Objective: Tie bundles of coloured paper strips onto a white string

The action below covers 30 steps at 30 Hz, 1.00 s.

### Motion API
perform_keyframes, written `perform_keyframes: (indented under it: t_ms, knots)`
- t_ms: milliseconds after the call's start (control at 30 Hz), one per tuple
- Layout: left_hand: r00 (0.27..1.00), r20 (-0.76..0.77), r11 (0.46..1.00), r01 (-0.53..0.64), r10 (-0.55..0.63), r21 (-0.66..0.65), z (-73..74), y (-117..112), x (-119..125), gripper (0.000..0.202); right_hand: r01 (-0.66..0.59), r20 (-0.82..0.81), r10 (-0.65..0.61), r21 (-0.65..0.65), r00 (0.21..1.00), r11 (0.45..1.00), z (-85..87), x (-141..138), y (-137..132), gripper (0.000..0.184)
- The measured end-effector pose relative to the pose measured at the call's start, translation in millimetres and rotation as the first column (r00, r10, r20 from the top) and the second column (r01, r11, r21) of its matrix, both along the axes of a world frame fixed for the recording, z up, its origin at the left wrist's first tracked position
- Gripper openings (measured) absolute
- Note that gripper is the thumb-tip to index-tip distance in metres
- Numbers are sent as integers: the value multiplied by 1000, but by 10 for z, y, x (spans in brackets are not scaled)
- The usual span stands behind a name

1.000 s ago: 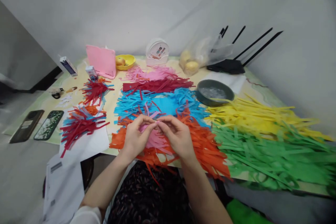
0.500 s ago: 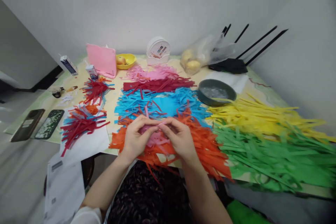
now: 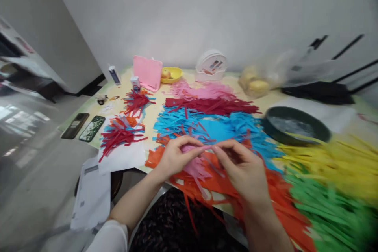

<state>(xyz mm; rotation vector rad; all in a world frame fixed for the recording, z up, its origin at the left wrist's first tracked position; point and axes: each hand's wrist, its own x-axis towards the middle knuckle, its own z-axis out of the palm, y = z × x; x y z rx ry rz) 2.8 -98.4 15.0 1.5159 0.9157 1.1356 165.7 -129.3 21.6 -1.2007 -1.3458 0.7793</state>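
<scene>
My left hand is closed on the top of a pink fringed strip, whose cut ends hang below the fingers. At the strip's twisted end, the thumb and fingertips of my right hand pinch the pink material, close to the left fingertips. Both hands are above a spread of orange fringed strips. Blue fringed strips lie just beyond, then a dark red fringed row and a pink fringed pile.
Fringed red-blue-orange bundles lie left, near two phones. A pink tablet case, yellow bowl and white round holder stand at the back. Right are a dark green bowl, yellow strips and green strips.
The view has swung left, so the table appears farther right. My right hand has opened out a little from the left, with the pink twisted end stretched between the fingertips.
</scene>
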Motion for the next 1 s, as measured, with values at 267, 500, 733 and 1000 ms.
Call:
perform_keyframes:
  t_ms: [267, 500, 733, 1000]
  knots:
    - [959, -204, 915, -103, 194, 390, -35, -57, -161, 17, 217, -54, -212, 145, 976, 965, -37, -334, 76, 18]
    - [411, -324, 481, -370, 852, 795, 295, 780, -1410, 20, 4, 243, -39, 142, 969, 990, -140, -134, 272, 25]
    - [11, -778, 777, -64, 628, 626, 83, 1858, -1814, 26, 69, 492, -100, 82, 865, 994, -153, 323, 695, 33]
    - [-46, -885, 880, 142, 463, 453, -354, 2087, -1642, 23, 72, 759, -145, 129, 634, 989, -231, 831, 1764, 35]
